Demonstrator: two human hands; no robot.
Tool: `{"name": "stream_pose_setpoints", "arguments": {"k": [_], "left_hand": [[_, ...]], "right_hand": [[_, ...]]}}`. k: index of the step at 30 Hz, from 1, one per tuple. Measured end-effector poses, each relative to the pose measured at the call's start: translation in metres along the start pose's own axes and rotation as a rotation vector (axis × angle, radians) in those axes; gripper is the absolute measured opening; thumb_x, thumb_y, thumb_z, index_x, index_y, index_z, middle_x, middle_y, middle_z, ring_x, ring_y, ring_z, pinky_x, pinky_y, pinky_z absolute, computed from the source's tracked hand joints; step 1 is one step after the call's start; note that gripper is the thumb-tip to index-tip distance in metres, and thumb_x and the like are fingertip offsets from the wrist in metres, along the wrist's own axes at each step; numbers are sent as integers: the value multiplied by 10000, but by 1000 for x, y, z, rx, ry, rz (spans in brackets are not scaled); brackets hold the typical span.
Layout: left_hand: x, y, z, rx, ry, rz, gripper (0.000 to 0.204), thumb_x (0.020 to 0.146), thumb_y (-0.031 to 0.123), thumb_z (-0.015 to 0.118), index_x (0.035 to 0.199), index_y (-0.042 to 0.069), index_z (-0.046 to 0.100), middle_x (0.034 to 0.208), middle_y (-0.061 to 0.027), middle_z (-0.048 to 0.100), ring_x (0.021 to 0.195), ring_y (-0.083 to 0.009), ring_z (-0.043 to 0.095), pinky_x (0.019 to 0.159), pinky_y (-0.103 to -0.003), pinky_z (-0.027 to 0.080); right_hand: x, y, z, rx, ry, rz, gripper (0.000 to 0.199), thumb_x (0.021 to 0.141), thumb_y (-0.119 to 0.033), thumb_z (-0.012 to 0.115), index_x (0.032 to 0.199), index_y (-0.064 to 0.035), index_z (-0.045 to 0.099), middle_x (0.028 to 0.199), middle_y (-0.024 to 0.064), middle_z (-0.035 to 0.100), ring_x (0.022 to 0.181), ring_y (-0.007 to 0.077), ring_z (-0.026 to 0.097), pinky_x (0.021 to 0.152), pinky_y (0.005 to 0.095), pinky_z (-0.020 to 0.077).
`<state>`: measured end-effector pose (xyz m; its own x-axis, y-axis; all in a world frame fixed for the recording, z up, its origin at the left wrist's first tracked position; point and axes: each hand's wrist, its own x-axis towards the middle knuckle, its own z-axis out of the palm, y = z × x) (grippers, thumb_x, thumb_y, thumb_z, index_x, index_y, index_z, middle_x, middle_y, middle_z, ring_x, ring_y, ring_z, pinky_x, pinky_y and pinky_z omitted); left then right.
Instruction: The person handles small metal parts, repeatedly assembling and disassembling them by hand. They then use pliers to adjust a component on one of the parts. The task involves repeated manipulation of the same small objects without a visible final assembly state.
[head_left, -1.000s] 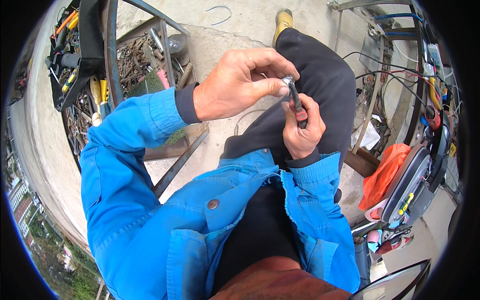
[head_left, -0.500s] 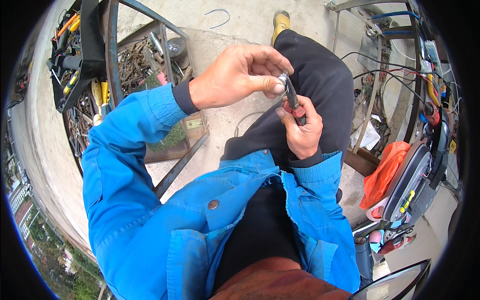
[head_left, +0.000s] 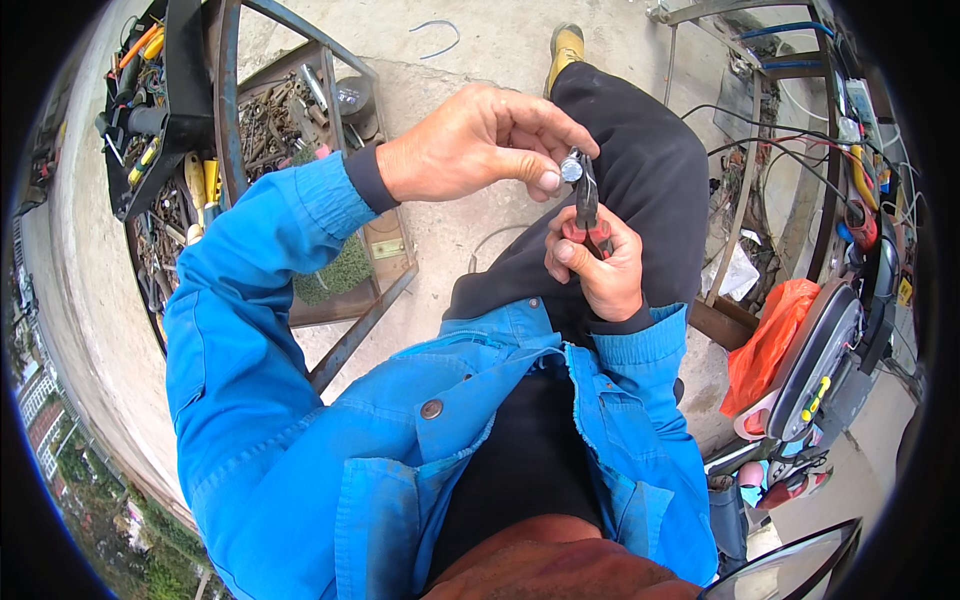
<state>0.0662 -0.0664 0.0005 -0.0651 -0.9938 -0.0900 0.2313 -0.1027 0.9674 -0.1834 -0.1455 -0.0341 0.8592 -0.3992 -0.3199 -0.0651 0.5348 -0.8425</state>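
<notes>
My right hand is wrapped around a pair of pliers with red handles and dark jaws pointing away from me. At the jaws sits a small shiny metal piece with a round end, perhaps a bolt head; its exact kind is too small to tell. My left hand reaches in from the left. Its index finger stretches over the metal piece, while its thumb stands a little apart from it. The remaining left fingers are partly hidden behind. Both hands are above my dark-trousered leg.
A metal frame and a tray of loose hardware stand at the left, beside a black tool holder. A bent wire lies on the concrete floor. At the right are cables, an orange plastic bag and another frame.
The pliers have turned more upright, and the metal piece's round end now shows. My left thumb has come away from the piece. My right hand has shifted its grip slightly.
</notes>
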Motion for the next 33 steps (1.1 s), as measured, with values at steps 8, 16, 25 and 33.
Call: {"name": "stream_pose_setpoints", "arguments": {"k": [8,16,25,33], "left_hand": [[1,-4,-2,-53,5,-17,342,966,33,728,1305,2,696,1042,-63,739,915,-114,702,859,-285,594],[1,-6,-1,18,46,-14,353,957,83,764,1294,6,695,1073,-54,743,935,-107,704,875,-288,593],[1,-5,-2,-62,33,-59,340,959,109,766,1276,2,705,1047,-69,751,902,-121,714,863,-289,595],[0,-5,-3,-61,27,-77,340,960,127,765,1270,1,713,1006,-65,751,882,-119,710,851,-291,590]], "right_hand": [[0,0,-1,27,-16,27,239,952,-77,769,1098,36,617,810,65,614,651,139,563,571,268,435],[1,1,2,-27,24,23,258,954,-92,770,1117,42,622,823,69,621,661,146,579,584,275,455],[3,0,-9,45,-132,72,584,934,-441,783,1206,56,643,907,136,689,845,230,664,753,352,536],[-1,1,-7,137,-156,135,572,941,-438,776,1209,49,640,896,124,673,818,240,658,731,354,526]]}}
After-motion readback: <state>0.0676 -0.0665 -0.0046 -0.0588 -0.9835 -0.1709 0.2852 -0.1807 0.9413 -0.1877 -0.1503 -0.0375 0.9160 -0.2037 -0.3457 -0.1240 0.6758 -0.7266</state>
